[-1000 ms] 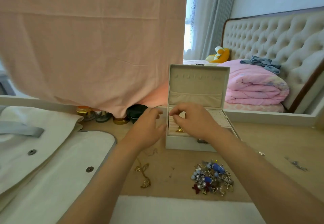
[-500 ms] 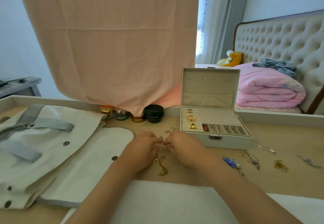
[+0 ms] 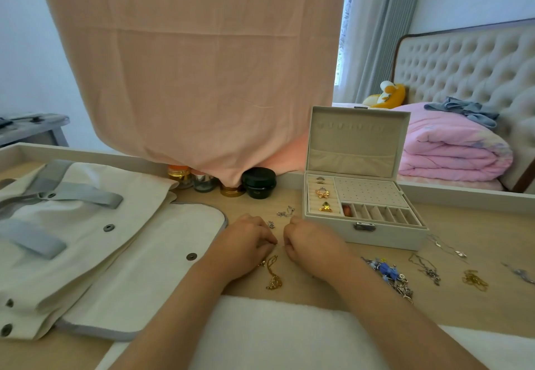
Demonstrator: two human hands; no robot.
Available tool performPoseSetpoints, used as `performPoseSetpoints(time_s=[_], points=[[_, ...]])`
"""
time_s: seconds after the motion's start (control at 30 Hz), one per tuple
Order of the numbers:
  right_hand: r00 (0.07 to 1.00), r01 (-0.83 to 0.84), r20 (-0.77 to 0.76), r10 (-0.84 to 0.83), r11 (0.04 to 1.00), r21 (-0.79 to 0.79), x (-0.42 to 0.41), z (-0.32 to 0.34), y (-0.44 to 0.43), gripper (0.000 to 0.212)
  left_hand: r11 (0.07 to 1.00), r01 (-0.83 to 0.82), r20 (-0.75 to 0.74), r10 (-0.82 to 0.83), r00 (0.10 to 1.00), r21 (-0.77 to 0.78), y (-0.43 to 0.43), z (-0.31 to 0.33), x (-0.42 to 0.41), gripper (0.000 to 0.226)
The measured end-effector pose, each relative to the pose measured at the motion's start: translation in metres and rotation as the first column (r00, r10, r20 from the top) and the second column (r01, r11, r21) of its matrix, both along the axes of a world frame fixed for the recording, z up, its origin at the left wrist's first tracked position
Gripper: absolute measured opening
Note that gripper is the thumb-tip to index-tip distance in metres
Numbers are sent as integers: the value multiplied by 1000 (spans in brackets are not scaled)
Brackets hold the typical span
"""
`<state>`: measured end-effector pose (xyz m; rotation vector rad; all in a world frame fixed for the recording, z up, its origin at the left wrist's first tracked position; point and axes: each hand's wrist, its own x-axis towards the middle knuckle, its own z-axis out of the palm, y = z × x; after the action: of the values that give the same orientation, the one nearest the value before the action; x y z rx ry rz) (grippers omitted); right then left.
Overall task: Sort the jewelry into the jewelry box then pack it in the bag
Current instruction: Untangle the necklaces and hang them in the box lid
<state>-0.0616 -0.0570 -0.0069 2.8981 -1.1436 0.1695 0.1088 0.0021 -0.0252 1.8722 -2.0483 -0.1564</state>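
A white jewelry box (image 3: 388,236) stands open on the wooden table, lid upright. Two gold rings (image 3: 322,193) sit in its ring rolls and an orange piece (image 3: 346,210) lies in a front slot. Just left of the box, my left hand (image 3: 246,245) and my right hand (image 3: 312,245) sit close together, fingers curled. Both pinch the top end of a gold necklace (image 3: 273,275), which trails toward me on the table. The cream bag (image 3: 72,225) with grey straps lies flat at the left.
Loose jewelry lies around: small silver pieces (image 3: 285,212) behind my hands, a blue beaded pile (image 3: 388,272), and silver (image 3: 425,268) and gold chains (image 3: 474,280) at the right. Jars (image 3: 258,182) line the back edge under a hanging pink cloth. A white towel (image 3: 275,335) covers the near edge.
My hands left the box's ring rolls and came down to the table, where they took up the gold necklace. In the last half second they barely moved.
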Motion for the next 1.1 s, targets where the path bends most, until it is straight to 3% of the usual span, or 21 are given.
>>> performPoseSetpoints(time_s=[0.1, 0.23, 0.43, 0.67, 0.73, 0.8, 1.0, 1.1], points=[[999, 2, 33, -5, 997, 81, -4, 2, 0, 22, 999, 7, -30, -8, 1000, -38, 3, 2, -4, 25], [963, -33, 266, -34, 969, 243, -13, 8, 4, 6, 996, 23, -87, -30, 996, -83, 4, 5, -11, 24], [835, -102, 525, -164, 892, 440, -18, 10, 4, 4, 993, -84, -340, 51, 939, -82, 4, 10, -17, 11], [592, -340, 679, -435, 629, 699, -18, 22, 0, 10, 991, -128, -642, 75, 763, -36, 7, 23, -25, 9], [604, -377, 682, -412, 607, 700, -22, 25, -2, 19, 995, -98, -705, 55, 707, -21, 8, 31, -27, 8], [631, -365, 688, -359, 645, 671, -26, 28, -2, 18, 997, -72, -749, 45, 662, -3, 9, 39, -27, 10], [683, -263, 639, -354, 697, 667, -36, 36, -11, 10, 997, -55, -663, 73, 745, 48, 5, 53, -26, 9], [712, -284, 612, -345, 655, 700, -41, 41, -12, 18, 995, -16, -740, 80, 667, 94, 1, 60, -32, 18]])
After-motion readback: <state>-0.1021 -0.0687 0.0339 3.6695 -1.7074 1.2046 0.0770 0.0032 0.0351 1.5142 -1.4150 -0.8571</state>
